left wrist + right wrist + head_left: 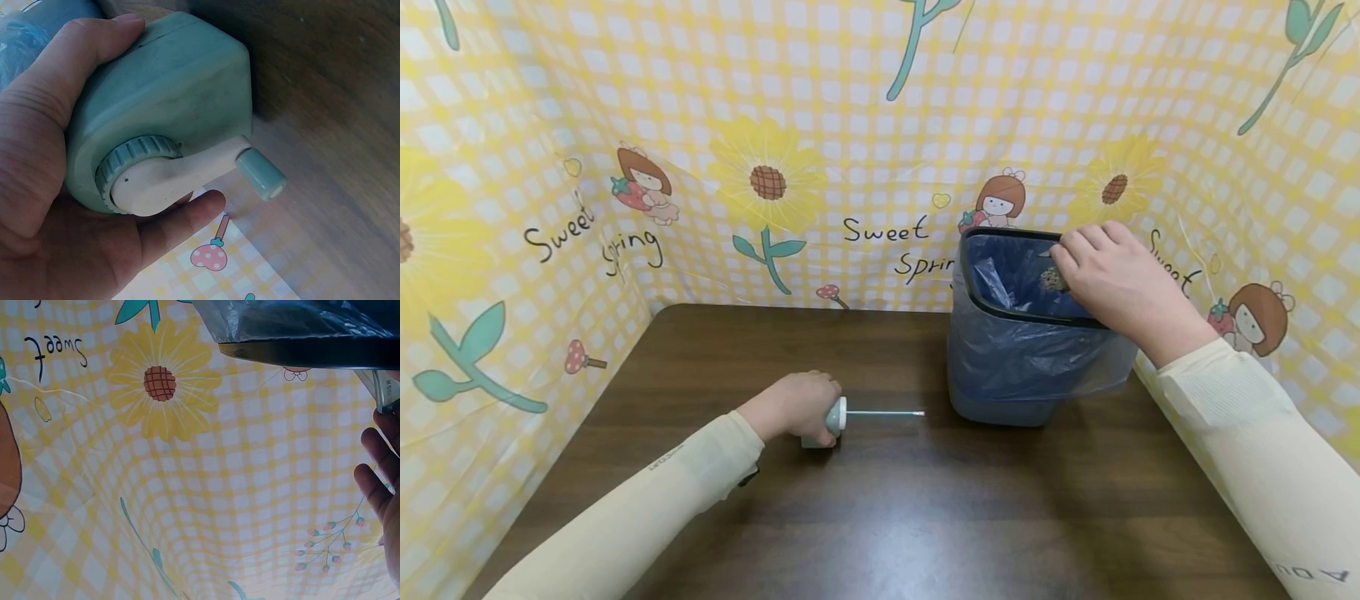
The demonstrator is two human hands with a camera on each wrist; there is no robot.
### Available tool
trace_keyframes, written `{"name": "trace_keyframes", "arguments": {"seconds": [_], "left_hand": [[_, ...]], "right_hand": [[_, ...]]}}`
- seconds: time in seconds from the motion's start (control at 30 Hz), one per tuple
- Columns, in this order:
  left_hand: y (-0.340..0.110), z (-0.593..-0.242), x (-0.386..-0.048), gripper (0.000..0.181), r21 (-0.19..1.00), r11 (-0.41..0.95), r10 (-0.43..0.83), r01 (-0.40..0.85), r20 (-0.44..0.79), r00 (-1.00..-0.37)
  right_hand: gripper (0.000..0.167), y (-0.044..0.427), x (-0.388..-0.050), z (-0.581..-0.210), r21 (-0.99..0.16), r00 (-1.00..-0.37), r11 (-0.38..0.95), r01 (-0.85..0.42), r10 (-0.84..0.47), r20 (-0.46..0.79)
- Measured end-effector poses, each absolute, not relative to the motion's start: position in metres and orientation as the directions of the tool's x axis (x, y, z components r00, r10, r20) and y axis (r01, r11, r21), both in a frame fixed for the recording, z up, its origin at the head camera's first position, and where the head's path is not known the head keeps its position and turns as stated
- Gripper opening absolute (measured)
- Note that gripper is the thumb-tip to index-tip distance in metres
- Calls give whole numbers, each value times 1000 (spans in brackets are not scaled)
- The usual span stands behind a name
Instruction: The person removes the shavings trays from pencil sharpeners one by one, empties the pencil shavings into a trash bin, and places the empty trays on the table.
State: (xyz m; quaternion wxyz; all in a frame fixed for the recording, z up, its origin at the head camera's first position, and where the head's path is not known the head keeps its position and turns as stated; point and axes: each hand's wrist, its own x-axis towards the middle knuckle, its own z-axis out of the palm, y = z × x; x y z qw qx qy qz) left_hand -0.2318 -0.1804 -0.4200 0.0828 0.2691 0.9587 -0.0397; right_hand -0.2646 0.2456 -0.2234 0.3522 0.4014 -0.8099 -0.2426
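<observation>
My left hand [797, 406] grips a green crank pencil sharpener [181, 81] at the table. Its pale handle with a green knob [261, 174] faces the left wrist camera. A thin light-blue pencil [883, 413] sticks out of the sharpener's white-ringed end, pointing right. Over the rim of a bin [1000, 414], my right hand [1116, 279] pinches a clear plastic piece [379, 387], likely a shavings tray, mostly hidden by the fingers. Brown shavings [1051, 280] show by its fingertips, inside the bin's opening.
The bin has a black rim [1022, 316] and a translucent bluish bag [1037, 358] folded over it. It stands at the back right of the dark wooden table [887, 517]. Yellow checked cloth [865, 150] walls the table at the back and sides.
</observation>
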Motion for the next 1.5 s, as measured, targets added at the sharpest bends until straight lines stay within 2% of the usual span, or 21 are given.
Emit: {"name": "trace_keyframes", "arguments": {"seconds": [0.5,0.87,1.1,1.5], "left_hand": [[-177,-420,-232,68,-43,854,501,518,-194,-843],[-177,-417,-233,66,-47,851,507,523,-188,-841],[-175,-417,-233,66,-49,851,506,524,-197,-840],[-176,-417,-231,66,-39,860,491,508,-204,-847]], "right_hand": [[23,246,-263,-223,717,-443,536,-446,-828,344],[28,249,-264,-223,717,-454,534,-448,-827,332],[23,248,-264,-223,733,-437,511,-449,-841,319],[37,246,-267,-220,761,-449,464,-454,-857,254]]}}
